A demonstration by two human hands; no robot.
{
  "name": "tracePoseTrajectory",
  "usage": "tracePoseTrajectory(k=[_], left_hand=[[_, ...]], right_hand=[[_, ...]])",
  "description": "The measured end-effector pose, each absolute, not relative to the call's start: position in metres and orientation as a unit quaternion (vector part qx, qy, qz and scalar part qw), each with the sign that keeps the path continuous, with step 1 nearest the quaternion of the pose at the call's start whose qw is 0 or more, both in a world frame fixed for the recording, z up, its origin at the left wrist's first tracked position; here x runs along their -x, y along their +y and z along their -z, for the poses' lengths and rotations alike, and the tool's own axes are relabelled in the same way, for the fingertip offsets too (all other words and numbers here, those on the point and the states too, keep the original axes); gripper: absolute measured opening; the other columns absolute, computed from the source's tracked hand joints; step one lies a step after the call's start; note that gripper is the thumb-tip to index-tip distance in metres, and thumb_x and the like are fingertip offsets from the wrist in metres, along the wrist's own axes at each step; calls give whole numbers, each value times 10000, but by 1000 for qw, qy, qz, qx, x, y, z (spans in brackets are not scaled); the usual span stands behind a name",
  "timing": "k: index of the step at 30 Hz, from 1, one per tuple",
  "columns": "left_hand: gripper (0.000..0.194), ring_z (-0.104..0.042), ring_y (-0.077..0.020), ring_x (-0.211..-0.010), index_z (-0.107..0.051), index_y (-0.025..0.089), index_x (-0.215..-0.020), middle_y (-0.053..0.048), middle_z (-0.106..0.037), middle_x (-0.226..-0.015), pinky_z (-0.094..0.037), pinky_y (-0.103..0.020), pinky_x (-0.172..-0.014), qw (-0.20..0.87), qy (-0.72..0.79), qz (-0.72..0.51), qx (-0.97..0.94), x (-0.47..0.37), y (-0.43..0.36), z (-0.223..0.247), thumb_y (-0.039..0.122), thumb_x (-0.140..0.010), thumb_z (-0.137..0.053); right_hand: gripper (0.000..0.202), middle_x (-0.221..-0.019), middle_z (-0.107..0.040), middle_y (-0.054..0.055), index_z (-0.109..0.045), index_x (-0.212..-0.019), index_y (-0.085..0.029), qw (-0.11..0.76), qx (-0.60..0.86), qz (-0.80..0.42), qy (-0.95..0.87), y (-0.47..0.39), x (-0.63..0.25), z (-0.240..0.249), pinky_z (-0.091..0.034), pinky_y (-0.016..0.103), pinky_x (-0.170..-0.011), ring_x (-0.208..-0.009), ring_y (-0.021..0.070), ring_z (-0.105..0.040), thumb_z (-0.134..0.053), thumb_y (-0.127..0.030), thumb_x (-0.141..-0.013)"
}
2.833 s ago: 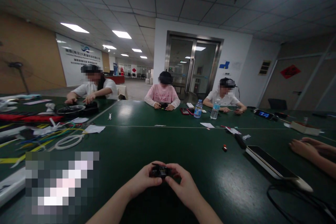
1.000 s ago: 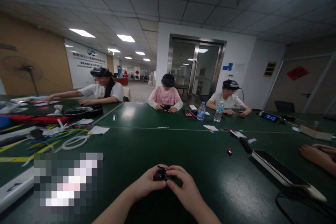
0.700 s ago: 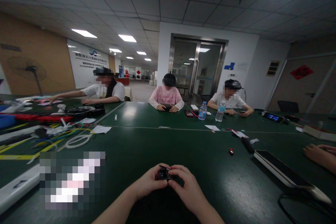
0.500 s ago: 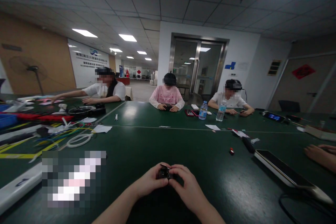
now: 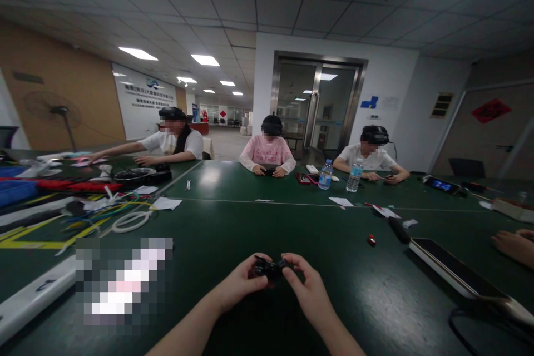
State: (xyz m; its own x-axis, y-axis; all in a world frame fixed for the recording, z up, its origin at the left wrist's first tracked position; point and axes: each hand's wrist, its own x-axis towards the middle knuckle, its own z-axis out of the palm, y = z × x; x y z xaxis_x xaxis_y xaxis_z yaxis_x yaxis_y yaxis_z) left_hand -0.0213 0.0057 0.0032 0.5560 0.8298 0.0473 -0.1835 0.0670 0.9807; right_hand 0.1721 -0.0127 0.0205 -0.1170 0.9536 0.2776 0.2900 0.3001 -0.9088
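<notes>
Pinching a small black plastic part [image 5: 269,268] from both sides, low at near centre above the dark green table [image 5: 233,228] | left hand [image 5: 242,282] grasping its left end, fingers curling | right hand [image 5: 307,289] grasping its right end, palm facing down, forearms converging.

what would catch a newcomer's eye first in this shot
First, the two hands low in the middle: the left hand and right hand both pinch a small black part just above the green table. Next, three people sit along the far side, the middle one in a pink top, and a tangle of coloured cables lies at the left.
</notes>
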Motion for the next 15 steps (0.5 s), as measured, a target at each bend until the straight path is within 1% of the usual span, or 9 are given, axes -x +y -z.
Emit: tracePoseTrajectory(k=[2,4,11,15], left_hand=[[367,-598,-202,-917,-495,223,-1052,-47,-605,-1024,-412,-387,-858,670,287,-381,-569,21,6,-2,266,-720,-646],[367,-598,-201,-920,-495,218,-1055,-55,-614,-1020,-416,-381,-852,669,288,-385,-566,21,6,-1,258,-723,-644],[383,-604,-194,-894,-495,202,-1064,-79,-617,-1024,-421,-357,-814,672,298,-394,-552,19,7,-2,246,-717,-651],[386,-602,-206,-916,-490,201,-1072,-88,-605,-1046,-411,-375,-836,680,299,-393,-543,20,6,-5,236,-721,-648]], right_hand=[[268,-977,-648,54,-616,-963,-214,473,477,-362,-646,-9,-177,-19,-409,374,-887,-961,228,-569,-546,-382,-767],[275,-941,-649,50,-612,-963,-212,480,477,-371,-636,-7,-181,-17,-427,369,-856,-915,222,-582,-552,-390,-762],[295,-955,-643,55,-619,-959,-214,546,467,-400,-570,-2,-190,-14,-457,344,-824,-934,223,-583,-601,-389,-723],[299,-952,-643,52,-626,-949,-217,579,464,-396,-541,-1,-194,-13,-463,333,-811,-929,220,-581,-616,-396,-709]])
